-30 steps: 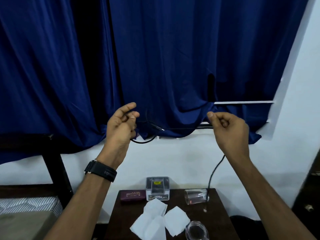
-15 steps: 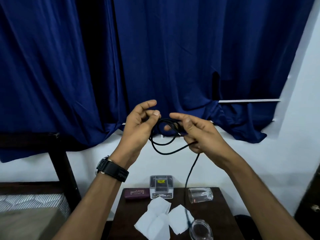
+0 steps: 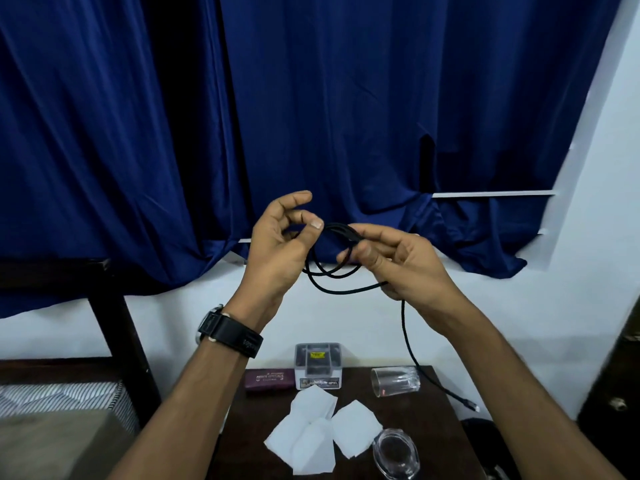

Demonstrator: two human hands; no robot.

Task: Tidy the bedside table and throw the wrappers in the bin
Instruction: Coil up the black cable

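Observation:
Both hands are raised in front of the blue curtain, well above the dark wooden bedside table. My left hand pinches the top of a coiled black cable between thumb and fingers. My right hand grips the same coil from the right. The cable's free end hangs down past the table's right edge, its plug dangling. White paper wrappers lie flat on the table's front.
On the table stand a clear plastic box, a maroon case, a glass on its side and a glass dish. A bed with a dark frame is at left. A blue curtain hangs behind.
My hands came together from being spread apart, and the cable went from stretched between them to looped in a coil. The free end now hangs lower at the right.

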